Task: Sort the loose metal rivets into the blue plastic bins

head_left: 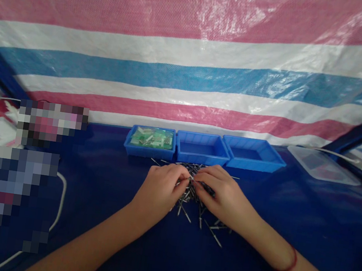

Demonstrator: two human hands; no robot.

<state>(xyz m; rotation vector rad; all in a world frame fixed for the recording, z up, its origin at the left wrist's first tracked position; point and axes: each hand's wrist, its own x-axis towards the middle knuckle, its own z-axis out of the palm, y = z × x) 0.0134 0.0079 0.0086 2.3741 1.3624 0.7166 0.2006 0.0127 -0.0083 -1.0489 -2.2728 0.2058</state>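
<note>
On blue tabletop point(101, 173), metal pins point(188, 193), striped sheeting point(189, 78) behind

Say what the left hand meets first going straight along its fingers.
Likely the right hand, whose fingertips face the left hand across a small metal piece; depth there is unclear.

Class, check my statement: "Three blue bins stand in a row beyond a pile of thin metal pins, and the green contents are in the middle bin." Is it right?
Not quite: the green contents are in the left bin, not the middle bin, as the head view shows. The rest holds: three blue bins stand in a row beyond the pile of thin metal pins.
</note>
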